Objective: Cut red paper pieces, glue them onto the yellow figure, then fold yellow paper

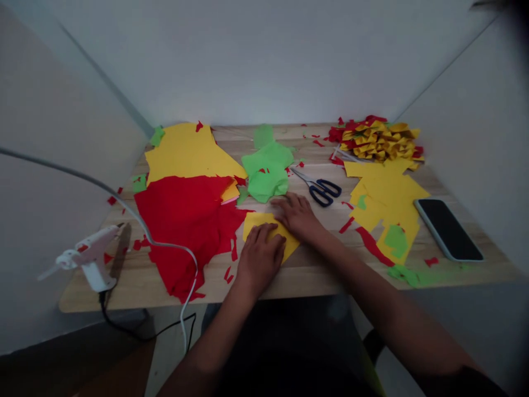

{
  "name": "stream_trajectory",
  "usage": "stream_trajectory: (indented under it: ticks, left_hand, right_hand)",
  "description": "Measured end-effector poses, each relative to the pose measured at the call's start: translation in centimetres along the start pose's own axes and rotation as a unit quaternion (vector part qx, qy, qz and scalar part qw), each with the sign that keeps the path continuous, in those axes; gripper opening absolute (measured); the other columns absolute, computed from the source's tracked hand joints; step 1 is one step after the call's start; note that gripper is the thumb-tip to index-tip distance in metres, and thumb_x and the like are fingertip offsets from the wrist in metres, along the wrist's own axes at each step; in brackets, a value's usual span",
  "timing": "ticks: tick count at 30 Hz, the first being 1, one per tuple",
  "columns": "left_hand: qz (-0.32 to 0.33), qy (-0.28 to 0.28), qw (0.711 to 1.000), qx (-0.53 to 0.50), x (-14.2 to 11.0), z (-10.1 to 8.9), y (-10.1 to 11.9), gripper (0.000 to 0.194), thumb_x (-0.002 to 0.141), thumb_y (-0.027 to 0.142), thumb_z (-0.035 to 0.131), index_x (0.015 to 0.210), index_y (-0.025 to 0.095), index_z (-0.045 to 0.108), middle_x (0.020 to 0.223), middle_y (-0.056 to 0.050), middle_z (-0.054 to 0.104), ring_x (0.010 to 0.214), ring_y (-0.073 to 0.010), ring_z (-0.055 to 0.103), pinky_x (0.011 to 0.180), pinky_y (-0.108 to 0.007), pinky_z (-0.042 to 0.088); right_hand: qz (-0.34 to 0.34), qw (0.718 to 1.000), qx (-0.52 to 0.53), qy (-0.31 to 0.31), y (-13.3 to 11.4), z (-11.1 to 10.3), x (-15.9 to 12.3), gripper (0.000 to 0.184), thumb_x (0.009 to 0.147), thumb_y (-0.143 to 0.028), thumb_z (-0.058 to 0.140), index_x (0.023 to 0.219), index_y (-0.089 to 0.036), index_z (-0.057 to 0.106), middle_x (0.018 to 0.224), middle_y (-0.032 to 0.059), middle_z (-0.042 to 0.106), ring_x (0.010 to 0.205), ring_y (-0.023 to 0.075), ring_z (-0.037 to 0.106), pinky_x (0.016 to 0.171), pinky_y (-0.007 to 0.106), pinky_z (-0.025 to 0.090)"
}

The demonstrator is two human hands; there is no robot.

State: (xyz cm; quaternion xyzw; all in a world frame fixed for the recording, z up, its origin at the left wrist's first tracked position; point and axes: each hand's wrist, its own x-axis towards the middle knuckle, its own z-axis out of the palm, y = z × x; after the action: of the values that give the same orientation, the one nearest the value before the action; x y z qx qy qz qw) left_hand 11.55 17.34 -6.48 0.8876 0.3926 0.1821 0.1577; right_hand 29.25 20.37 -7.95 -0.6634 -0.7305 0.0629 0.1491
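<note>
A small yellow sheet (255, 220), paper or felt, lies on the table in front of me. My left hand (261, 256) rests on its near left part, fingers stretched over it. On its far right edge lies my right hand (298, 216), palm down with the fingers extended. The hands are close together but apart, and they cover much of the sheet. Just beyond the right fingertips is a crumpled green piece (268, 171). Scissors (319, 186) with dark blue handles lie to the right of it, blades pointing left.
Large yellow (182, 151) and red (182, 220) sheets spread at left, near a white glue gun (93, 256) with its cord. A pale cable (136, 212) crosses there. Rightward are yellow pieces (386, 190), a ruffled yellow-red heap (380, 140) and a phone (448, 229).
</note>
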Motion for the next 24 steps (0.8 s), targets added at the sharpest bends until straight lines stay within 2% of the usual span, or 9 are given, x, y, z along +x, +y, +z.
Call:
stream_trajectory:
  ticks: [3, 6, 9, 11, 13, 15, 18, 24]
  left_hand:
    - [0.001, -0.004, 1.000, 0.005, 0.0, 0.0, 0.0, 0.016, 0.094, 0.022, 0.055, 0.104, 0.022, 0.067, 0.133, -0.009, 0.059, 0.128, -0.0265, 0.049, 0.112, -0.051, 0.040]
    - [0.001, -0.001, 1.000, 0.007, 0.0, -0.1, 0.0, 0.016, 0.093, 0.022, 0.056, 0.103, 0.022, 0.068, 0.133, -0.009, 0.059, 0.127, -0.0269, 0.050, 0.112, -0.051, 0.041]
    - [-0.003, -0.001, 1.000, -0.002, -0.1, -0.1, 0.0, 0.016, 0.093, 0.021, 0.056, 0.104, 0.022, 0.068, 0.133, -0.009, 0.060, 0.128, -0.0263, 0.050, 0.113, -0.051, 0.040]
    - [-0.005, -0.002, 1.000, -0.009, -0.1, -0.1, 0.0, 0.017, 0.093, 0.021, 0.055, 0.105, 0.022, 0.068, 0.134, -0.008, 0.059, 0.129, -0.0261, 0.050, 0.114, -0.052, 0.038]
    - [-0.005, -0.005, 1.000, -0.011, -0.1, -0.1, 0.0, 0.020, 0.094, 0.021, 0.054, 0.108, 0.023, 0.068, 0.134, -0.008, 0.059, 0.130, -0.0261, 0.049, 0.115, -0.053, 0.036]
    - [-0.003, -0.008, 1.000, -0.010, -0.1, -0.2, -0.1, 0.025, 0.094, 0.021, 0.054, 0.114, 0.026, 0.068, 0.135, -0.008, 0.058, 0.130, -0.0264, 0.048, 0.115, -0.053, 0.036]
    - [0.004, -0.010, 1.000, -0.007, -0.1, -0.2, -0.1, 0.028, 0.095, 0.022, 0.053, 0.117, 0.028, 0.069, 0.135, -0.008, 0.057, 0.129, -0.0276, 0.048, 0.113, -0.054, 0.038]
    - [0.005, -0.017, 1.000, 0.009, -0.1, 0.0, -0.1, 0.028, 0.095, 0.022, 0.052, 0.116, 0.027, 0.071, 0.134, -0.010, 0.056, 0.129, -0.0291, 0.046, 0.113, -0.053, 0.038]
  right_hand:
    - [0.024, 1.000, -0.011, 0.011, -0.7, 0.5, 1.4, 0.044, 0.095, -0.034, 0.056, 0.138, -0.024, 0.056, 0.143, 0.0181, 0.048, 0.134, 0.0345, 0.039, 0.112, 0.054, 0.028]
    - [0.026, 1.000, -0.014, 0.011, -0.7, 0.6, 0.8, 0.045, 0.095, -0.032, 0.055, 0.139, -0.023, 0.055, 0.145, 0.0187, 0.048, 0.135, 0.0342, 0.040, 0.113, 0.055, 0.028]
    - [-0.005, 1.000, -0.012, -0.014, 0.1, 0.0, -2.0, 0.049, 0.097, -0.030, 0.051, 0.145, -0.022, 0.048, 0.147, 0.0174, 0.046, 0.139, 0.0329, 0.038, 0.115, 0.056, 0.027]
    - [-0.040, 0.999, -0.009, -0.036, 1.0, -0.5, -4.5, 0.053, 0.099, -0.030, 0.046, 0.151, -0.022, 0.038, 0.152, 0.0154, 0.043, 0.145, 0.0301, 0.032, 0.118, 0.056, 0.024]
    - [-0.048, 0.998, -0.004, -0.047, 1.7, -0.9, -6.5, 0.054, 0.101, -0.032, 0.042, 0.154, -0.024, 0.032, 0.157, 0.0124, 0.039, 0.148, 0.0277, 0.029, 0.120, 0.055, 0.023]
    - [-0.035, 0.998, -0.003, -0.052, 1.9, -1.2, -7.3, 0.055, 0.101, -0.033, 0.041, 0.154, -0.024, 0.031, 0.158, 0.0121, 0.037, 0.148, 0.0279, 0.028, 0.120, 0.054, 0.023]
    - [-0.001, 0.999, -0.011, -0.050, 1.4, -1.1, -5.9, 0.055, 0.101, -0.032, 0.042, 0.154, -0.023, 0.033, 0.158, 0.0150, 0.036, 0.147, 0.0316, 0.030, 0.119, 0.056, 0.024]
    - [0.043, 0.998, -0.038, -0.021, -1.0, 0.5, 0.2, 0.055, 0.098, -0.033, 0.049, 0.152, -0.029, 0.038, 0.153, 0.0185, 0.042, 0.142, 0.0375, 0.036, 0.113, 0.062, 0.026]
